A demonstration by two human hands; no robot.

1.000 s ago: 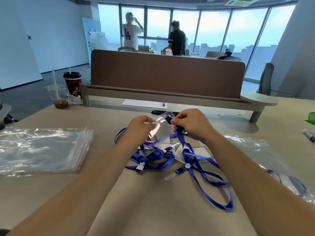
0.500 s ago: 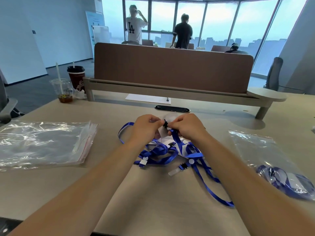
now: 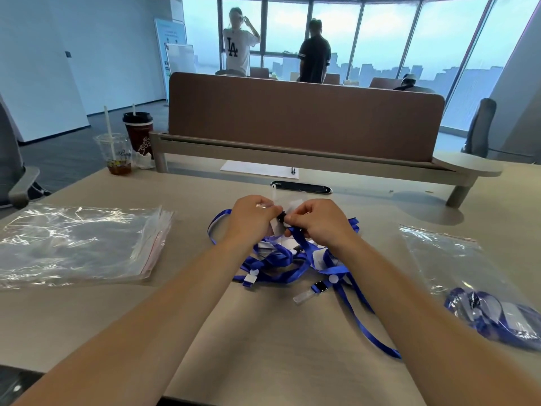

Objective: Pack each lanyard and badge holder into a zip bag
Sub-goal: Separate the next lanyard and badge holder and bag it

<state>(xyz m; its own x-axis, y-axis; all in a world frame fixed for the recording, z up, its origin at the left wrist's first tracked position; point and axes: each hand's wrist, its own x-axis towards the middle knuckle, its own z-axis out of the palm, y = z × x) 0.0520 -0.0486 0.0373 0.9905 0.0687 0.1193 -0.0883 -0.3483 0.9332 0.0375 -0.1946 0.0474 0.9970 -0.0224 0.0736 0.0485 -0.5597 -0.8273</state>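
Note:
A tangle of blue lanyards (image 3: 281, 263) with white clips lies mid-table. Just above the heap, my left hand (image 3: 248, 219) pinches a clear badge holder (image 3: 278, 200). My right hand (image 3: 319, 221) pinches the black clip (image 3: 282, 218) at the end of one blue lanyard, right against the holder's edge. That lanyard's strap trails down to the right towards the table's front. A stack of empty zip bags (image 3: 79, 244) lies to the left. On the right, a zip bag (image 3: 456, 271) holds a coiled blue lanyard and badge holder.
Two drink cups (image 3: 128, 148) stand at the back left beside a brown desk divider (image 3: 304, 124). A white sheet and pen (image 3: 260, 169) lie under the divider's shelf. Office chairs stand at both sides; people stand by the far windows.
Both hands have come down closer to the heap, and the holder and clip are now pressed together. The camera has shifted, so the scene sits lower in view.

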